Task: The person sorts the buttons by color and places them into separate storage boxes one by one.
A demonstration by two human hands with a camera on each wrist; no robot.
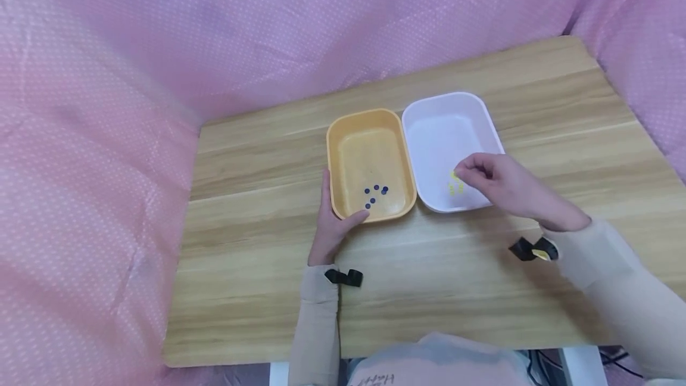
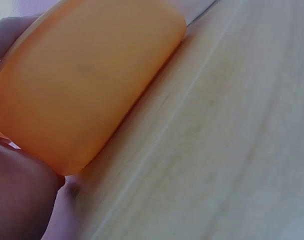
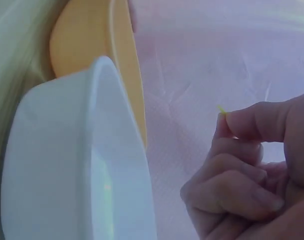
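In the head view my left hand [image 1: 331,226] holds the near left corner of an orange plastic tray [image 1: 371,113], thumb at the near rim and fingers along the left wall. Several small dark blue round pieces [image 1: 376,187] lie on its floor, towards the near end. My right hand [image 1: 495,182] is over the near right part of a white plastic tray [image 1: 436,102]. Between its thumb and forefinger it pinches a small thin yellow piece [image 3: 221,109], mostly hidden by the fingertips. Below it, several small yellow pieces [image 1: 452,190] lie in the white tray.
Both trays stand side by side on a wood-grain table [image 1: 257,243]. A pink dotted sheet [image 1: 257,34] hangs behind the table and at its sides. Black straps with small devices [image 1: 344,277] sit at both wrists. The person's body is at the near table edge.
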